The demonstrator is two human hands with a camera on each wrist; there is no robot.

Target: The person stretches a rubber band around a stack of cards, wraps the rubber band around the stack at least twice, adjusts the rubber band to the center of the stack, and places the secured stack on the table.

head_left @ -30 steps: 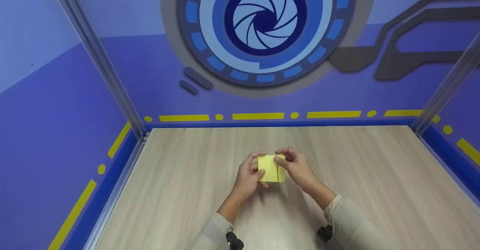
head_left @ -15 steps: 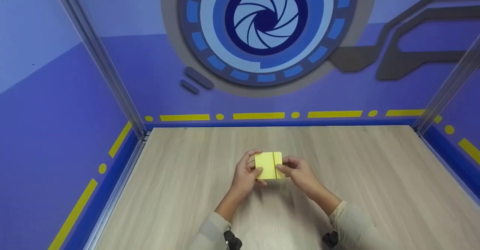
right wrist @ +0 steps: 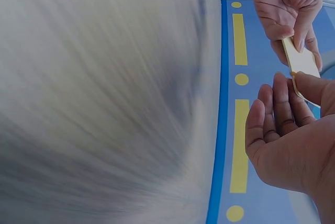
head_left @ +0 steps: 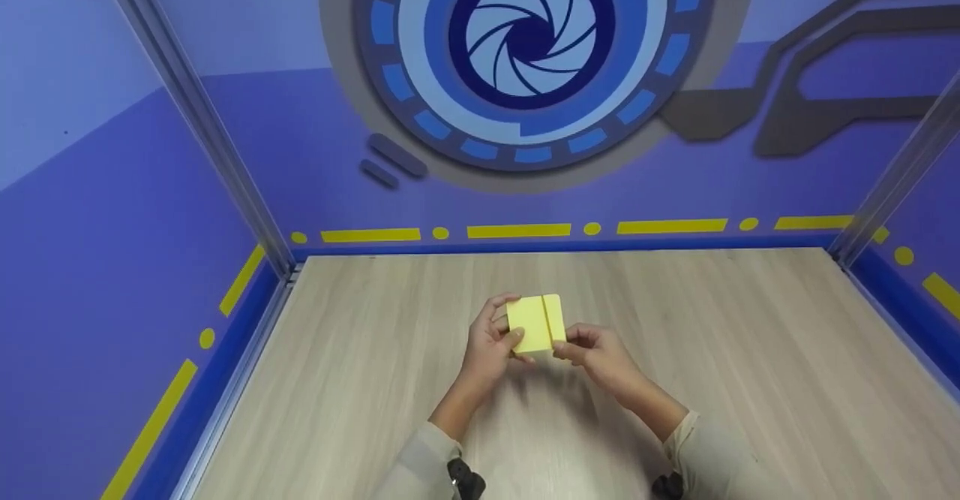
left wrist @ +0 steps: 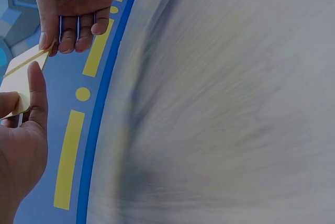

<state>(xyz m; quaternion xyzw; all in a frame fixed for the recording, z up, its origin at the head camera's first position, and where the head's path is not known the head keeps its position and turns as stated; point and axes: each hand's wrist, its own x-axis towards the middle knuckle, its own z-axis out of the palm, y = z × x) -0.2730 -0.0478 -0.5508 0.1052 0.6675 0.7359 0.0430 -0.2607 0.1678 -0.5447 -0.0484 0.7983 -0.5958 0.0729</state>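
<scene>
In the head view a small yellow notebook [head_left: 527, 326] with an elastic band [head_left: 548, 320] near its right side is held above the table, tilted slightly. My left hand [head_left: 486, 348] grips its left edge, thumb on the cover and fingers behind. At the lower right corner my right hand [head_left: 606, 359] pinches the edge by the band between thumb and index finger. The left wrist view shows the notebook [left wrist: 20, 77] between both hands, the band running along it. From the right wrist, the right thumb lies at the end of the notebook [right wrist: 306, 64], other fingers loosely bent.
A light wood-grain table [head_left: 360, 380] lies beneath the hands. Behind it stands a blue-purple panel [head_left: 255, 155] with yellow marks and a round printed emblem. Metal posts [head_left: 202, 121] rise at the back corners, with side panels left and right.
The right hand has slid from the notebook's top edge down along the band to the lower corner. The notebook has risen slightly, shifted left and tilted; the left hand keeps its grip.
</scene>
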